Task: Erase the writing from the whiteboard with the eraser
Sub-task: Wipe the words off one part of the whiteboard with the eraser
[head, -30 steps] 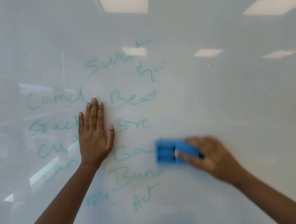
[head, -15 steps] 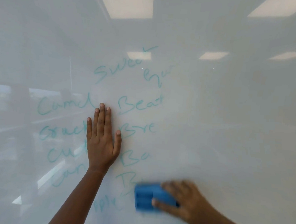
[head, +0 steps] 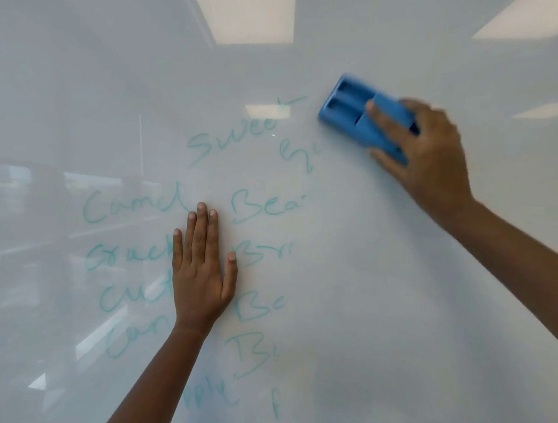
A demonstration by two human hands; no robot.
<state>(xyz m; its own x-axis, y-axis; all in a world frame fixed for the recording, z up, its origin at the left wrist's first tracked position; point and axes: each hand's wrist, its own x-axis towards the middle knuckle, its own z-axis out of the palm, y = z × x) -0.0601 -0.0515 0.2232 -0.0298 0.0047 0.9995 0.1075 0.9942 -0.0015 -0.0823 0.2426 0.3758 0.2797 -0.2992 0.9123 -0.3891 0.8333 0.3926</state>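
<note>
Mostly the teal marker writing (head: 203, 239) sits on the glossy whiteboard (head: 395, 318) in loose cursive around the left hand (head: 200, 278). Above that hand "Swee" can be read; up and to its left, "Camel" or similar; to its right, cut-off starts: "Bea", "Br", "Ba", "B". Words left of the hand run under it and are hard to make out. That hand lies flat on the board, fingers straight and close together, holding nothing. Far up and to its right, the right hand (head: 430, 156) clamps a blue eraser (head: 354, 112), a moulded rectangular block with two recessed slots, pressed against the board just right of "Swee". Ceiling light panels reflect in the shiny surface.
</note>
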